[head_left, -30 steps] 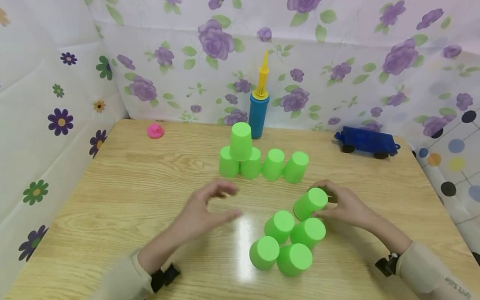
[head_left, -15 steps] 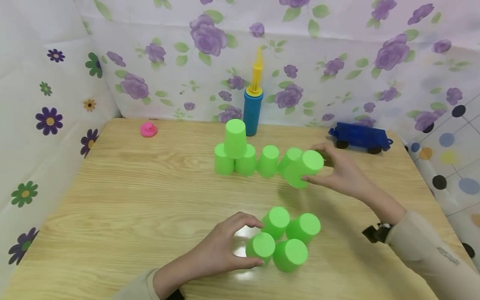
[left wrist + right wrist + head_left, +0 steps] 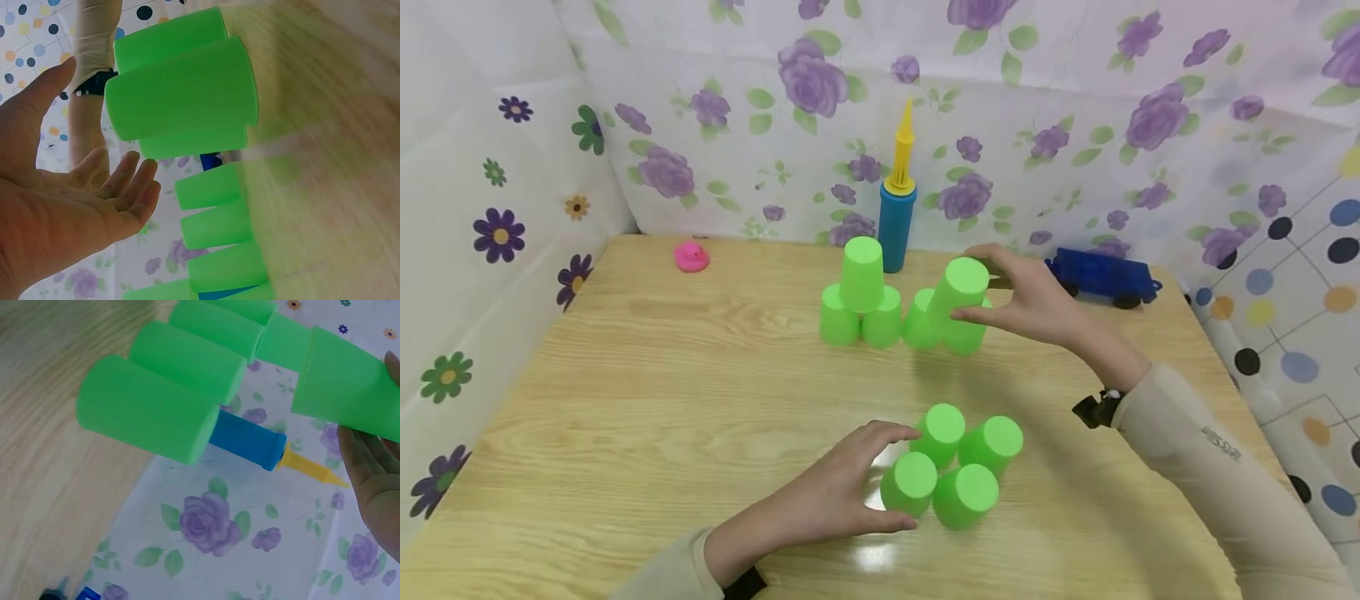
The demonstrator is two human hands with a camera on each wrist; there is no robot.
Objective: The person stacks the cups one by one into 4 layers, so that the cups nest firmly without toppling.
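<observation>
My right hand pinches an upside-down green plastic cup between thumb and fingers. In the right wrist view that held cup is raised above the back row, over two standing cups it partly hides in the head view. Left of those, one cup is stacked across two others. Near the front, my left hand spreads its thumb and fingers beside the closest cup of a cluster of several. The left wrist view shows a gap between that hand and the nearest cup.
Behind the back row stands a blue and yellow hand pump. A pink rubber duck sits at the table's back left, and a blue toy wagon at the back right. Flowered cloth hangs behind the wooden table.
The right hand has carried one cup from the front cluster back and leftward, up over the back row. My left hand has moved in beside the front cups.
</observation>
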